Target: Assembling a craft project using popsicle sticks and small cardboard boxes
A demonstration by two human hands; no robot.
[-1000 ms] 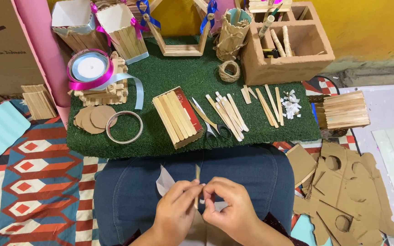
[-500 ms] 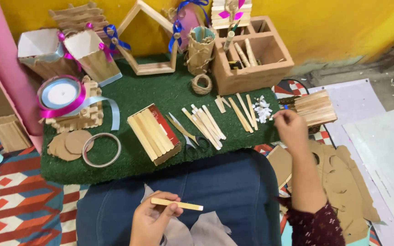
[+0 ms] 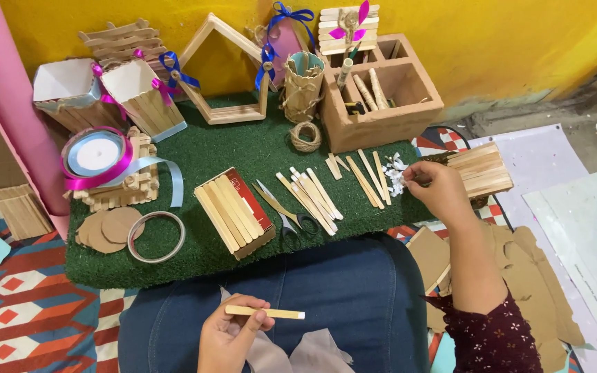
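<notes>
Pinching a wooden craft stick [image 3: 265, 313] level over the lap in the left hand [image 3: 228, 338], the person reaches the right hand [image 3: 435, 188] to the green mat's [image 3: 195, 252] right edge, fingertips closing on small white pieces [image 3: 395, 177] there.

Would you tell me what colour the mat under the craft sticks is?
The mat is dark green, like artificial grass, clearest in the head view.

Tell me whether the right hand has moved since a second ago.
Yes. The right hand left the lap and the stick, reaching forward-right to the white bits on the green mat's right edge.
</notes>
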